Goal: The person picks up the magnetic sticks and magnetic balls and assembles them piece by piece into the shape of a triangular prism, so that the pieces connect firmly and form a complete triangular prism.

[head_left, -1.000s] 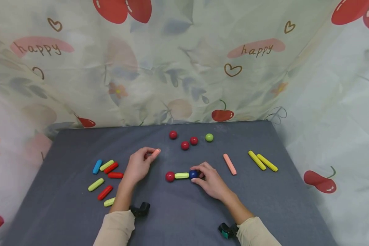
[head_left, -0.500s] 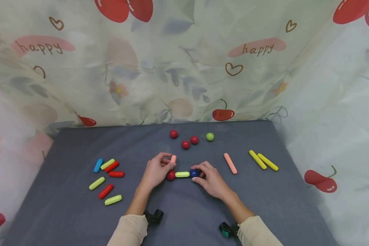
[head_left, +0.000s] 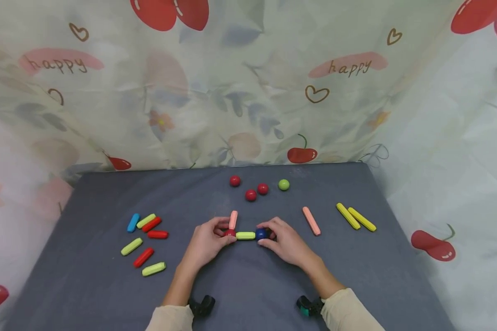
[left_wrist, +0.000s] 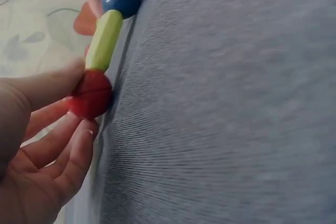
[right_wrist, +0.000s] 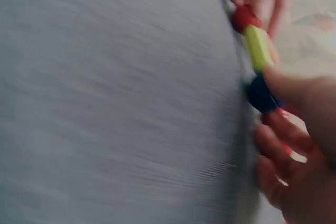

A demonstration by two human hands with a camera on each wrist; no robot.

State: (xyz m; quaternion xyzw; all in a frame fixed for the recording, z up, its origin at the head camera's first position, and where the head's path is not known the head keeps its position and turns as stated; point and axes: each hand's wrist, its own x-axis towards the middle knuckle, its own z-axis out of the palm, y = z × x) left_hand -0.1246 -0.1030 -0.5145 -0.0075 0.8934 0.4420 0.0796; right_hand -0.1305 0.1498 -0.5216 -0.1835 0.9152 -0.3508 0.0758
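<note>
We see the left hand (head_left: 207, 242) pinching the red ball (head_left: 230, 233) with a pink stick (head_left: 233, 219) standing off it, while the right hand (head_left: 285, 242) pinches the blue ball (head_left: 261, 234). Between the 2 balls lies the green stick (head_left: 245, 236), mid-front on the grey table (head_left: 87, 285).

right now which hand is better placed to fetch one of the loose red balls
Probably the left. The right hand pinches the blue ball, steadying the chain; the left hand at the red ball sits nearer the loose red balls.
</note>
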